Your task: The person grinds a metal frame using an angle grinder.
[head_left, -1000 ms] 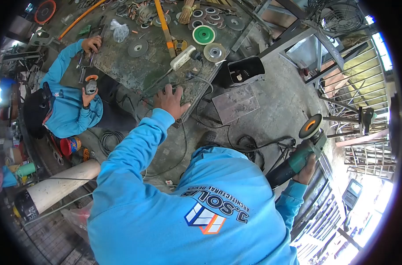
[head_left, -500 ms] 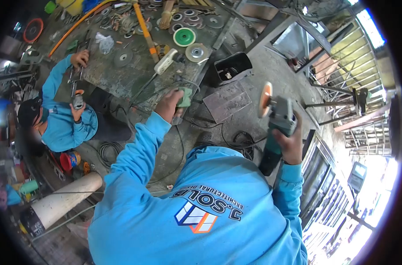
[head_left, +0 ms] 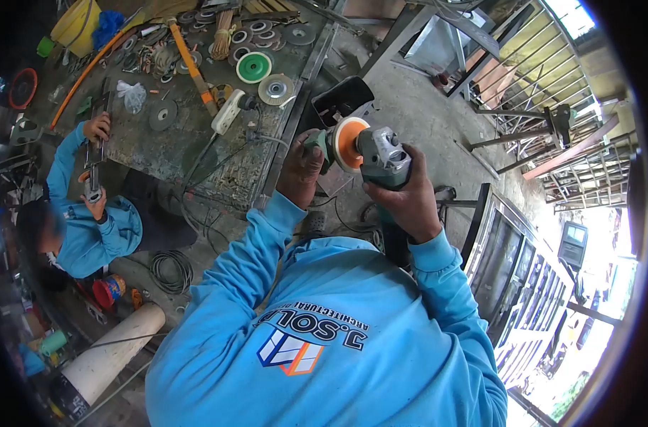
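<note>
The left hand [head_left: 298, 175] grips a green block [head_left: 325, 148] at nine o'clock of the orange disc [head_left: 349, 142], on the grinder [head_left: 385, 162] clasped by the right hand [head_left: 413, 205]. If the disc spins, a snagged edge could snatch the block and graze fingers.

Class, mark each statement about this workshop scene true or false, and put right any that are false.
1. The right hand holds a grinder with an orange disc. True.
2. The left hand presses flat on the workbench. False: it grips a green object beside the disc.
3. A green-and-white disc lies on the workbench. True.
4. The co-worker wears a red top. False: it is blue.
5. The white socket strip is on the floor. False: it lies on the workbench.
</note>
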A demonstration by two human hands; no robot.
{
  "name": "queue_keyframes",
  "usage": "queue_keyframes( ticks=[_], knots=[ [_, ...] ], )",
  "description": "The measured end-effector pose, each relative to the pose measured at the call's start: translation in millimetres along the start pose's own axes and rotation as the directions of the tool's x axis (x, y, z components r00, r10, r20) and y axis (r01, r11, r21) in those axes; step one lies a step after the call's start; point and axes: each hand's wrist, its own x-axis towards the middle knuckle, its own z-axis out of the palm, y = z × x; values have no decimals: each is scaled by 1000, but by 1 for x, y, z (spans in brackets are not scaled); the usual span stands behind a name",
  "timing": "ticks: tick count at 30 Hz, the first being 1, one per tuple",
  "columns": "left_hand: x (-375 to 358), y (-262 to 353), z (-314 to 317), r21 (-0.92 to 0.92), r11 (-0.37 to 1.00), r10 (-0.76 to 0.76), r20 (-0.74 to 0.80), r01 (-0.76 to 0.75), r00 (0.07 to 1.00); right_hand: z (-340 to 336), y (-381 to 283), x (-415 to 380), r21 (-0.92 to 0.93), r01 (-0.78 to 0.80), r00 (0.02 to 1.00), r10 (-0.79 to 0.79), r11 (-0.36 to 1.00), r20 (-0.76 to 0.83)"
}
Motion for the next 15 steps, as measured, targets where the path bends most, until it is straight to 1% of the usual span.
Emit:
queue_keyframes(
  ticks=[2, 5, 8, 11, 14, 15],
  knots=[
    [1, 3, 8, -26, 997, 74, 1, -74, 997, 2, 1, 0, -13, -17, 1000, 17, 1000, -2],
    [4, 3, 14, -76, 994, 83, 8, -82, 997, 4, 3, -2, -27, -24, 1000, 23, 999, -12],
    [7, 0, 15, 7, 997, 79, 12, -79, 997, 5, 1, -5, -36, -45, 999, 44, 998, -23],
    [9, -9, 15, 17, 997, 72, -8, -72, 997, 4, -3, -5, -39, -74, 997, 74, 996, -15],
    [6, 2, 18, 29, 999, 22, 2, -22, 1000, 4, -3, -3, -34, -94, 996, 94, 995, -10],
    [4, 1, 19, 20, 999, 37, 2, -37, 999, 4, -3, -2, -34, -100, 995, 100, 994, -9]
  ],
)
